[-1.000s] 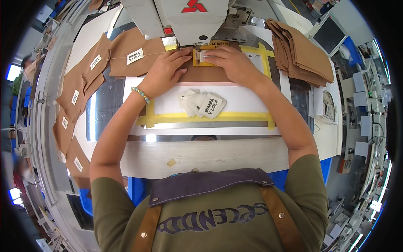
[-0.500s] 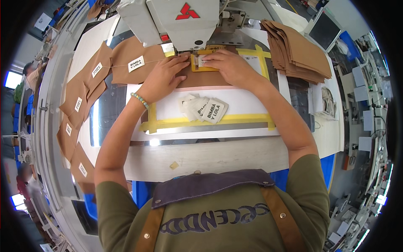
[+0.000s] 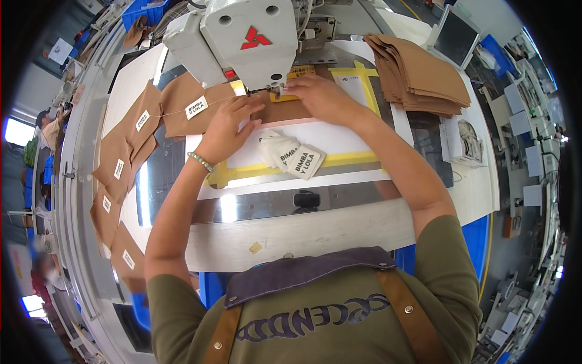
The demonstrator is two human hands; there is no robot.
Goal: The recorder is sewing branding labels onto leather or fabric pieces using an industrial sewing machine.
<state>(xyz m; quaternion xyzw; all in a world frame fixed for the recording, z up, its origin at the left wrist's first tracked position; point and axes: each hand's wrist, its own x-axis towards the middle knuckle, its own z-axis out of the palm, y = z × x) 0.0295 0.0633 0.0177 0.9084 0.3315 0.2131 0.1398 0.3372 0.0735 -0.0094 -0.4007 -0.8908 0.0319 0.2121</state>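
Observation:
My left hand (image 3: 229,126) lies over the near edge of a brown fabric piece (image 3: 279,112), palm down with fingers spread. Beneath the white sewing machine head (image 3: 248,45), my right hand (image 3: 324,100) reaches to a yellow template (image 3: 302,71), its fingers extended and the tips close to the needle area. The head partly hides that template. Several loose cream labels (image 3: 304,161) are fanned out on the white sheet (image 3: 242,150) between my forearms, and yellow tape (image 3: 348,159) borders the sheet.
Brown pieces with white labels (image 3: 196,108) trail along the left side, with a thread running across. A stack of brown pieces (image 3: 421,73) sits at the right, near a monitor (image 3: 453,37) and a white box (image 3: 464,142). A metal plate (image 3: 254,208) carries a black knob (image 3: 306,199).
The taped white sheet and metal plate have slid away from me, beneath the machine head, uncovering the black knob. Both hands travelled along with it; the view has shifted slightly.

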